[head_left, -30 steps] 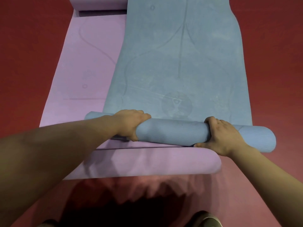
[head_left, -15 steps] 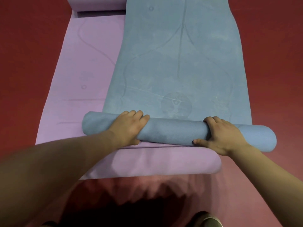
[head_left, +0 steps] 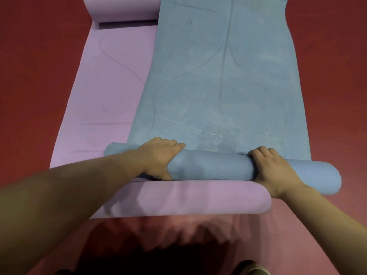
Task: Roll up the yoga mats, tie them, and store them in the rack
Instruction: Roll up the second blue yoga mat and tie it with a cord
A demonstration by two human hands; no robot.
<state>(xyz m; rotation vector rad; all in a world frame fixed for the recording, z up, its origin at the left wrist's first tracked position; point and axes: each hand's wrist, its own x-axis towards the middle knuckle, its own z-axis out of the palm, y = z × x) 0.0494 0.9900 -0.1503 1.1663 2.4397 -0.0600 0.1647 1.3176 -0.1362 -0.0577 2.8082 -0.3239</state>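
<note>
Both my hands are on the blue mat, palms down on its rolled part, which lies crosswise right in front of me. Left hand sits near the roll's left end, fingers draped over the top and touching the flat blue sheet beyond, thumb low on the near side; so it's wrapped round the roll, not spread wide. Right hand grips toward the right end, fingers curled over the top, a short stub of roll sticking out past it. The rest of the blue mat runs flat away from me, w/ faint alignment lines, curves, a small circle and a round emblem pressed in; no text I can read, no brand legible. Underneath and to the left lies the purple mat, its near end curled into a roll just beside my blue roll, its far end curled too. All on the red floor. Shoe tip at the bottom edge.
</note>
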